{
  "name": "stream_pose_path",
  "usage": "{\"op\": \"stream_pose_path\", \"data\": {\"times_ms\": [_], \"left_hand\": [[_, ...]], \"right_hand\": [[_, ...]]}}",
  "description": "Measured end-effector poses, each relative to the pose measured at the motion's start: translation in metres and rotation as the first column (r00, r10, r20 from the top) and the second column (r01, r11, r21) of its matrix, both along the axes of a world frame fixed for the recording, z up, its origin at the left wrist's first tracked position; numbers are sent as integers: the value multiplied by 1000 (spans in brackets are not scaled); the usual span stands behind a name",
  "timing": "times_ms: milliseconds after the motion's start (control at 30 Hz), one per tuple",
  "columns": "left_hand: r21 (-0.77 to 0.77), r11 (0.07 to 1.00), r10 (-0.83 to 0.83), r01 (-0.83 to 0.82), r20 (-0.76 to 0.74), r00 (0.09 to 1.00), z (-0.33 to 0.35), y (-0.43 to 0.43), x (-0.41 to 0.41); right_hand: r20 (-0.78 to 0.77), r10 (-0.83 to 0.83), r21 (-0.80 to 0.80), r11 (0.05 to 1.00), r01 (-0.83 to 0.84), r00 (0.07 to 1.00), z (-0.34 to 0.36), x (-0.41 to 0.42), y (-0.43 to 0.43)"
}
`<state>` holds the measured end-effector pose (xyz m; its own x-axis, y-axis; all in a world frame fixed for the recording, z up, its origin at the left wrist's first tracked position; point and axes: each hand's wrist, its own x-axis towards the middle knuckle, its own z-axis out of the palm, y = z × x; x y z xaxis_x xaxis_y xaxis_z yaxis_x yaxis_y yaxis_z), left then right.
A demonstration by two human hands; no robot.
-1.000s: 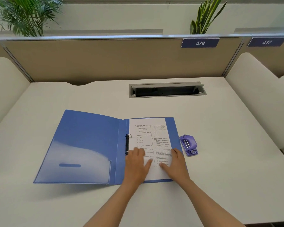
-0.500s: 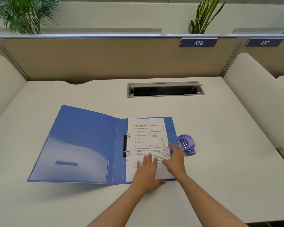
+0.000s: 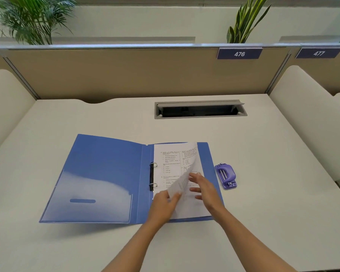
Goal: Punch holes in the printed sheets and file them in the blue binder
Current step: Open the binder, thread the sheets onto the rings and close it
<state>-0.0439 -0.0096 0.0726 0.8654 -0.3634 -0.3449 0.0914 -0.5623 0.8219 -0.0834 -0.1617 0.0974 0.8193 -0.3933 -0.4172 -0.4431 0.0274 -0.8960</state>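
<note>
My left hand (image 3: 164, 203) pinches the top white printed sheet (image 3: 183, 179), curled up off the open blue plastic binder (image 3: 106, 163); my right hand (image 3: 204, 190), spread and empty, likely steadies the pile (image 3: 169, 163).

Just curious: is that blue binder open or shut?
Open. The blue binder lies spread on the desk, front cover flat to the left, rings showing.
</note>
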Motion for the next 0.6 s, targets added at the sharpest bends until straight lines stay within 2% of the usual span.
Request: {"op": "stream_pose_path", "data": {"times_ms": [100, 167, 233, 333, 433, 600], "left_hand": [[-102, 961, 264, -258, 52, 963, 5, 17, 11], [-170, 904, 409, -392, 72, 910, 10, 31, 17], [-189, 852, 511, -488, 98, 854, 15, 46, 19], [-180, 785, 618, -593, 157, 770, 18, 69, 21], [-85, 737, 667, -671, 253, 701, 7, 98, 21], [125, 662, 629, -739, 443, 639, -6, 133, 14]], "right_hand": [[-75, 55, -229, 971, -71, 996, -13, -5, -2], [-170, 87, -459, 874, -158, 982, -23, -10, -4], [-248, 72, -612, 761, -214, 966, -30, -14, -4], [-310, 1, -651, 729, -213, 951, -34, -16, -4], [-315, -25, -643, 741, -194, 949, -42, -15, -4], [-324, -66, -628, 761, -162, 944, -40, -12, -4]]}}
